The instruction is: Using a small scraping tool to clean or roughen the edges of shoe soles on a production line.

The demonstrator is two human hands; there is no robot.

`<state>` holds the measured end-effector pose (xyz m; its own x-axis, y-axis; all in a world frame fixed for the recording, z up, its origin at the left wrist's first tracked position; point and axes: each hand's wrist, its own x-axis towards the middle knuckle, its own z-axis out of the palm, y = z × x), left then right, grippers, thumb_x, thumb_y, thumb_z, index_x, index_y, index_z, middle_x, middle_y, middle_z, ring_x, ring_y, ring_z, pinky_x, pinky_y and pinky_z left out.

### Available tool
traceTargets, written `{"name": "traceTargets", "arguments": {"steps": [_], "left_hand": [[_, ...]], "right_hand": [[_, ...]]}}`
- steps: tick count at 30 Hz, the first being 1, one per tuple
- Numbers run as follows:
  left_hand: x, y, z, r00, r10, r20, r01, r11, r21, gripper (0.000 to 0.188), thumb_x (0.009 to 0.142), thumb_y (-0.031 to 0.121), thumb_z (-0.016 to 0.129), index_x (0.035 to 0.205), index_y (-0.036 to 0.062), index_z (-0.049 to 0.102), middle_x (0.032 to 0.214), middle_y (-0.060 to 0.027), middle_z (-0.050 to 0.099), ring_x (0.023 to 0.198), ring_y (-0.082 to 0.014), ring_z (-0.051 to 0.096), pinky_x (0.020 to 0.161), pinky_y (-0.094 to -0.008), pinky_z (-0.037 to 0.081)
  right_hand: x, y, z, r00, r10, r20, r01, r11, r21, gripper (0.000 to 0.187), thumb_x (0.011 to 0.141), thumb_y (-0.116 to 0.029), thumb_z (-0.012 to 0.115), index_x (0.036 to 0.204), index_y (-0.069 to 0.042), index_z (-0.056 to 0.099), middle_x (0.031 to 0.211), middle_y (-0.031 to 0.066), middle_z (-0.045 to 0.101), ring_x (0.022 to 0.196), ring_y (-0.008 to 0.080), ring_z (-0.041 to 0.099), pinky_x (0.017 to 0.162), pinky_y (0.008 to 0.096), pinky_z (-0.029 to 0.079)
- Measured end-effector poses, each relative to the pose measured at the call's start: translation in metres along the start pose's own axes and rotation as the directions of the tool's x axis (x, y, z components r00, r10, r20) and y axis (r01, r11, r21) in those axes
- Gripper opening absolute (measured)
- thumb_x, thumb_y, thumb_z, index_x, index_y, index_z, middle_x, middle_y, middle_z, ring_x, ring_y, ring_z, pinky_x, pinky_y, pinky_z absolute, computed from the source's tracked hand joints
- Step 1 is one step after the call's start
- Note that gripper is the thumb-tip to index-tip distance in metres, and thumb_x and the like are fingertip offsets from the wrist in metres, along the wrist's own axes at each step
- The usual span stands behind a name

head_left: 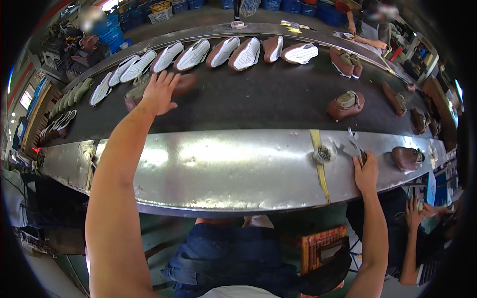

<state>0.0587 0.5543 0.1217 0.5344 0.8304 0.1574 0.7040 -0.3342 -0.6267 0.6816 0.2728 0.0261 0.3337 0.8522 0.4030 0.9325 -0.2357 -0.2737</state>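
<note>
My left hand [161, 92] reaches over the dark conveyor belt [238, 97] with its fingers spread and holds nothing that I can see. Beneath it, and partly hidden by it, is a brown-and-olive shoe [134, 94] smeared by motion; a blurred brown shoe part [187, 84] shows just beyond the fingers. I cannot tell whether the hand touches them. On the metal ledge, my right hand [366, 173] is closed around the handles of a metal plier-like tool [354, 139]. Left of that tool sits a small round dish [325, 153] full of tiny dark bits.
Several shoes with white soles [194, 53] line the far side of the belt. A lone brown shoe [345, 105] stands on the right, another brown shoe [407, 158] on the metal ledge [233, 169]. Co-workers' hands [413, 213] show at right and across the belt.
</note>
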Motion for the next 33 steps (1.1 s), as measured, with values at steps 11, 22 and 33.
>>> {"name": "traceTargets", "arguments": {"steps": [11,22,33], "left_hand": [[0.162,0.044,0.073,0.923,-0.367,0.116,0.312,0.536,-0.785,0.074,0.095,0.069,0.047,0.131,0.0077,0.068,0.146,-0.0305,0.050,0.147,-0.0386,0.036,0.117,-0.0494,0.033],[0.282,0.145,0.049,0.758,-0.423,0.497,0.638,0.320,-0.701,0.099,0.074,0.088,0.058,0.134,0.0097,0.067,0.157,-0.0243,0.029,0.143,-0.0425,0.034,0.117,-0.0483,0.032],[0.198,0.132,0.033,0.867,-0.387,0.314,0.487,0.520,-0.702,0.091,0.082,0.076,0.064,0.126,-0.0039,0.067,0.134,-0.0254,0.055,0.130,-0.0387,0.052,0.109,-0.0441,0.044]], "right_hand": [[0.009,-0.005,0.002,0.999,0.031,-0.009,-0.030,0.999,0.030,0.042,0.091,-0.025,0.070,0.121,0.001,0.055,0.111,0.0216,0.061,0.106,0.0417,0.059,0.093,0.0470,0.046],[0.014,-0.012,-0.005,0.989,0.122,0.084,-0.128,0.990,0.062,0.042,0.086,-0.019,0.073,0.118,-0.001,0.054,0.106,0.0200,0.059,0.100,0.0395,0.059,0.088,0.0464,0.046],[0.014,-0.020,0.000,0.991,0.105,0.080,-0.115,0.985,0.128,0.042,0.087,-0.022,0.073,0.119,-0.001,0.055,0.108,0.0198,0.060,0.102,0.0392,0.058,0.090,0.0465,0.046]]}}
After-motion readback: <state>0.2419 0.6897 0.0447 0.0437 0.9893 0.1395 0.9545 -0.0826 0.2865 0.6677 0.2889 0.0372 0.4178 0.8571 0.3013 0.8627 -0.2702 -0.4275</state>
